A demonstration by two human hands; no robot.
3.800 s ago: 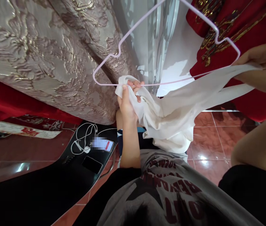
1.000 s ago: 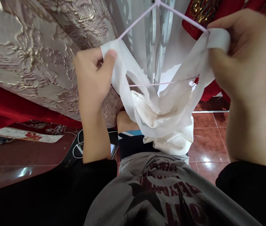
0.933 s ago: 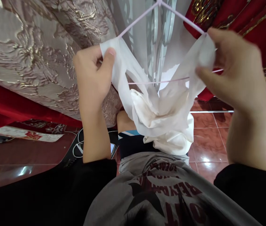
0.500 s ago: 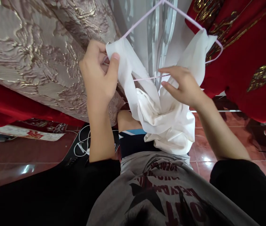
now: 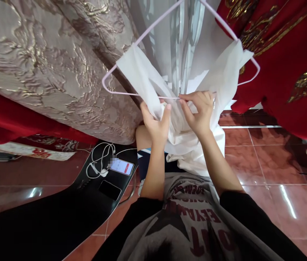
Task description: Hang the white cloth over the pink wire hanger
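Observation:
A pale pink clothes hanger (image 5: 121, 93) carries a white garment (image 5: 224, 74), draped over both its sloping arms, with the lower part bunched on my lap. My left hand (image 5: 157, 123) grips the garment's left band just below the hanger's bottom bar, thumb in front and fingers partly behind the cloth. Thumb and forefinger of my right hand (image 5: 199, 110) pinch the thin bottom bar near its middle. The right end of that bar passes behind cloth. The hanger's top lies beyond the upper edge of the view.
Patterned beige-and-gold fabric (image 5: 47, 69) hangs at left, red gold-trimmed fabric (image 5: 275, 83) at right. A black chair (image 5: 69, 203) bears a lit phone (image 5: 122, 166), a dark phone (image 5: 110, 190) and a white cable (image 5: 99, 150). Red tiles (image 5: 267, 177) cover the floor.
My left hand has left the garment's upper left corner and moved down and right onto its band. My right hand has closed its pinch on the hanger's bottom bar. The hanger's left end now shows.

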